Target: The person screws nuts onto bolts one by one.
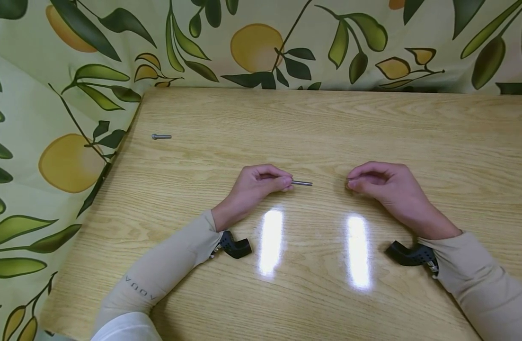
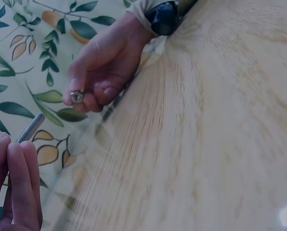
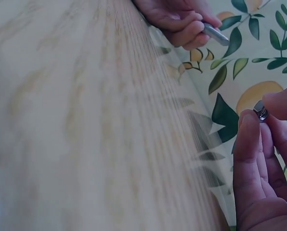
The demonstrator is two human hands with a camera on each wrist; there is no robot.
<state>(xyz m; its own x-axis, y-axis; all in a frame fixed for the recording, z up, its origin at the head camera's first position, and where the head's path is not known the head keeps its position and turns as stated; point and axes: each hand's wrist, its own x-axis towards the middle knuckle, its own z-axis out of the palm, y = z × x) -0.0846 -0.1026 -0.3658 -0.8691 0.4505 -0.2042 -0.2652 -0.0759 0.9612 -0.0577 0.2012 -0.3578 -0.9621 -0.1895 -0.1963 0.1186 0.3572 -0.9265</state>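
My left hand (image 1: 258, 187) pinches a bolt (image 1: 302, 183) between thumb and fingers, its threaded shank pointing right toward the other hand. The bolt's head is hidden inside the fingers; the thread shows clearly on the bolt (image 2: 32, 127) in the left wrist view. Across a gap, my right hand (image 1: 388, 189) pinches a small metal nut (image 3: 260, 110) between thumb and fingertips. The hole of the nut (image 2: 76, 96) faces the bolt in the left wrist view. Both hands are over the middle of the table.
A second bolt (image 1: 161, 137) lies on the wooden table (image 1: 329, 123) at the far left. A cloth (image 1: 192, 42) printed with fruit and leaves hangs behind and to the left of the table. Black wrist cameras (image 1: 235, 246) hang under both wrists.
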